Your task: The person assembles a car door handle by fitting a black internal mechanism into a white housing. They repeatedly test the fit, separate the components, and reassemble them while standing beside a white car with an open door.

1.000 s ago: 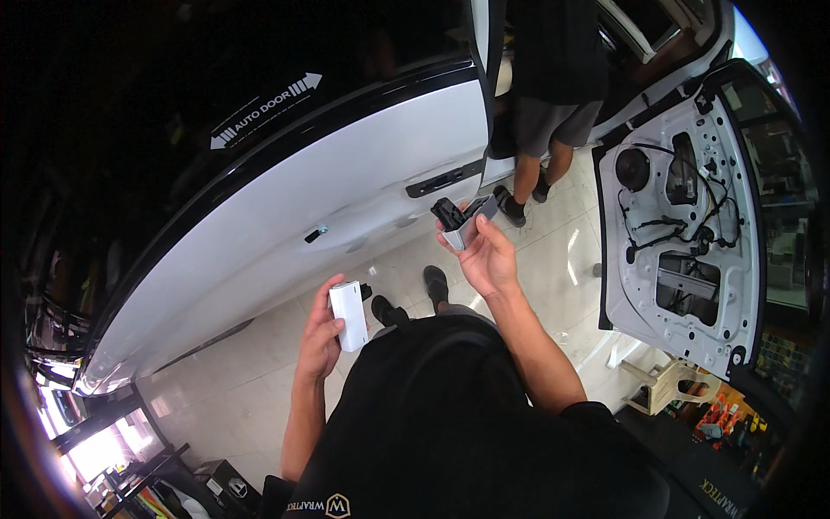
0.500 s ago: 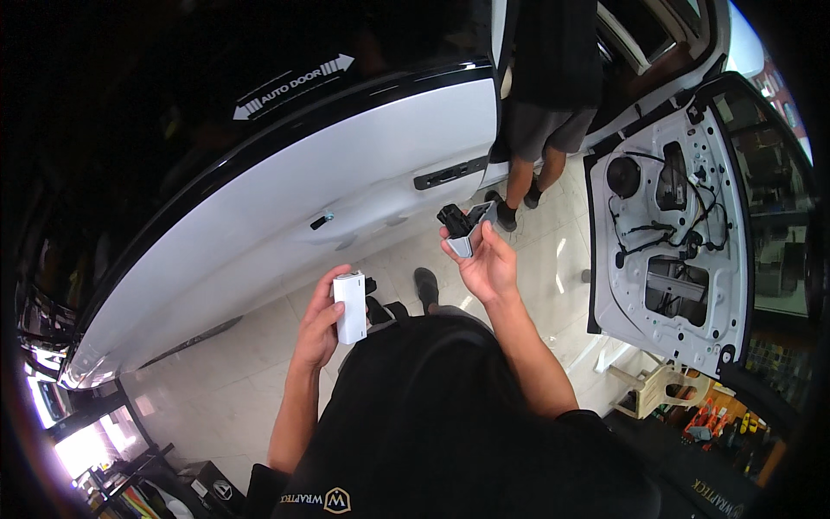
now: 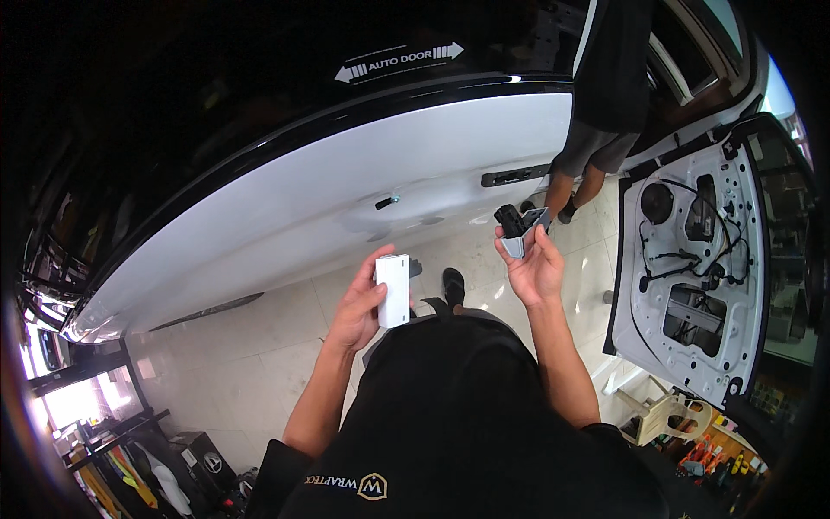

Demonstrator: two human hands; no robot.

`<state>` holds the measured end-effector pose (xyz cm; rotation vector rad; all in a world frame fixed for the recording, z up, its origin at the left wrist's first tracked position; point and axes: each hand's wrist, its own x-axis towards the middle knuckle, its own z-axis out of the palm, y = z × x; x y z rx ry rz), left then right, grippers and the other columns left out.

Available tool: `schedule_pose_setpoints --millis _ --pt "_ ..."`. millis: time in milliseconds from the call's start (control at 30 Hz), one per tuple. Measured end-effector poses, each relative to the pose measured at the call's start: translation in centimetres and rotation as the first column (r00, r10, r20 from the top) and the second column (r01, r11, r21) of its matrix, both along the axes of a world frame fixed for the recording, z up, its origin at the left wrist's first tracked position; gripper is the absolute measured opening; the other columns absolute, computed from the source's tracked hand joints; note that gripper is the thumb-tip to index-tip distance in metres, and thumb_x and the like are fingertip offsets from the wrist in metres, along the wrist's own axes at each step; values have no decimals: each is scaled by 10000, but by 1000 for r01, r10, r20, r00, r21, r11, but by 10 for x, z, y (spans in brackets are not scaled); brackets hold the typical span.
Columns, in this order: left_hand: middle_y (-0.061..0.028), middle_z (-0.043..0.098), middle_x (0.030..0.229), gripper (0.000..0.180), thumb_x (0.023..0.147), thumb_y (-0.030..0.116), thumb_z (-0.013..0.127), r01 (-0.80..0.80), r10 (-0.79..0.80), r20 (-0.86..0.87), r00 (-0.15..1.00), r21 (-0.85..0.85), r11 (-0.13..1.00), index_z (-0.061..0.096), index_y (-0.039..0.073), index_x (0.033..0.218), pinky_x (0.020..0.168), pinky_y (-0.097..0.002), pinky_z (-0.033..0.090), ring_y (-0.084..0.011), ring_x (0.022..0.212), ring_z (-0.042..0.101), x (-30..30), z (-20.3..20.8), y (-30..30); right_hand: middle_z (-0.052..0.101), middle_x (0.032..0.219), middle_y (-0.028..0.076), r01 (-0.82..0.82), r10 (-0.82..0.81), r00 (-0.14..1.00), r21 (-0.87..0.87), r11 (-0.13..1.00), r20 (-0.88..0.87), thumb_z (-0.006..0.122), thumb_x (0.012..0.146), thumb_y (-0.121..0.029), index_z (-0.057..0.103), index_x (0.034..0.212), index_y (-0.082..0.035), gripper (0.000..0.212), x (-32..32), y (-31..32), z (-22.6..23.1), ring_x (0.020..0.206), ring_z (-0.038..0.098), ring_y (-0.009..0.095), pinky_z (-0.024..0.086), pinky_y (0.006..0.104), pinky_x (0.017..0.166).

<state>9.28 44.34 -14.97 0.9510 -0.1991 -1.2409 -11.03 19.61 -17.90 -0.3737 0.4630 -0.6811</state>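
Observation:
My left hand [image 3: 356, 304] is closed around a white, box-shaped piece [image 3: 393, 292] held upright, its thumb lying on the side. A dark part shows just behind that piece. To the right, my right hand [image 3: 538, 268] grips a small grey bracket-like part [image 3: 515, 247] with a black plastic piece [image 3: 509, 219] standing up from it. The fingers hide some of this part. Both hands are in front of a white car door [image 3: 346, 164], not touching it. A dark handle recess [image 3: 516, 176] and a small opening [image 3: 388, 202] are in its panel.
Another person in dark shorts [image 3: 596, 149] stands at the far right end of this door. An open door [image 3: 692, 259] with bare inner metal and wiring is at the right. A beige plastic chair [image 3: 666, 419] and tools [image 3: 718, 458] are at lower right, a black box [image 3: 207, 463] lower left.
The view has swung left, so the car and person appear farther right. Both hands keep hold of the same parts, with little change in their grip.

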Motion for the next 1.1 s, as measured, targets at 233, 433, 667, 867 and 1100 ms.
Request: schedule_pose_setpoints --millis 233,433,667,867,1100 --pt "-94 667 1153 1155 881 114 855 125 -125 383 915 26 992 64 128 1722 1003 -364 484 -196 1097 633 1 6 0 684 1275 197 -24 18 996 -66 998 -85 666 1010 -285 573 1356 -37 435 2 13 7 1135 693 374 584 499 973" --pt "-62 656 1093 1148 857 121 863 149 -124 515 848 -8 989 103 116 1718 1021 -356 426 -167 1034 597 -2 16 5 694 1268 187 -36 29 997 -102 994 -69 689 990 -295 578 1364 -56 458 1 27 10 1127 701 372 582 501 972" --pt "-58 680 1150 1107 831 125 884 184 -167 537 827 21 983 201 98 1702 1078 -367 424 -177 1118 627 3 16 17 696 1268 192 -1 -6 994 -68 998 -110 703 932 -324 573 1377 -62 533 3 48 13 1154 698 375 550 512 1014" --pt "-96 669 1285 1038 793 104 907 193 -195 504 841 58 980 329 72 1655 1108 -384 456 -234 1229 664 12 4 39 697 1267 212 17 -20 993 -31 999 -116 685 916 -325 573 1369 -45 545 6 66 15 1163 693 368 537 503 1039" --pt "-98 688 1305 968 772 119 919 172 -159 523 837 25 985 404 59 1589 1006 -356 475 -184 1137 651 22 0 62 702 1274 195 42 -44 986 -13 999 -158 671 935 -322 579 1367 -48 519 10 87 19 1161 691 364 523 511 1045"
